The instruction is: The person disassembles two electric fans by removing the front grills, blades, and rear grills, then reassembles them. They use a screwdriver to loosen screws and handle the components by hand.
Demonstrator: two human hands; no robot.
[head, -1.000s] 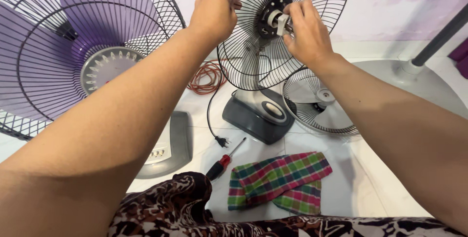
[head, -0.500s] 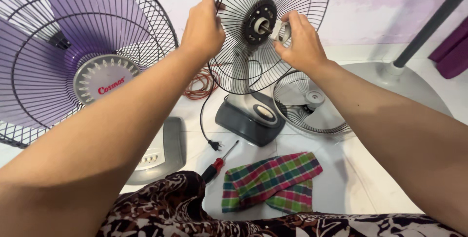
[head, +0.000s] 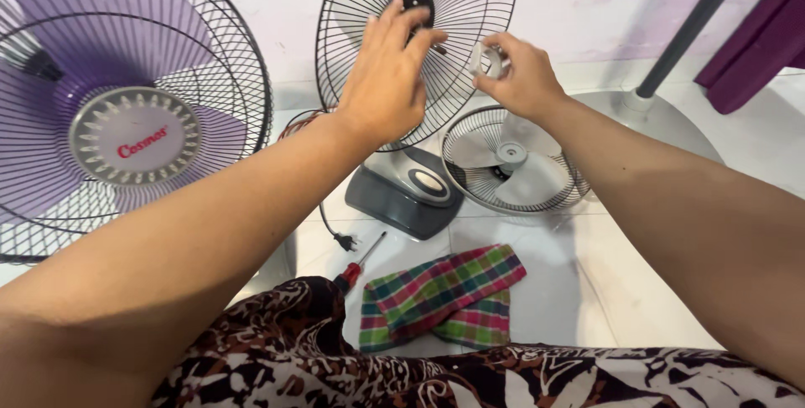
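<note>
Right hand (head: 518,79) is pinched shut on a small white ring nut (head: 489,60), while the open left hand (head: 387,81) is spread against the wire guard (head: 470,5) beside it, which could be tipped if pushed harder.

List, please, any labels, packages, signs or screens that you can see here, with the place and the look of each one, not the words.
Round grey plastic badge at the centre of the purple fan's black wire guard, on the left: pale radial ribs around the rim, a short red logo across the middle.
No packages, signs or screens are in view.
</note>
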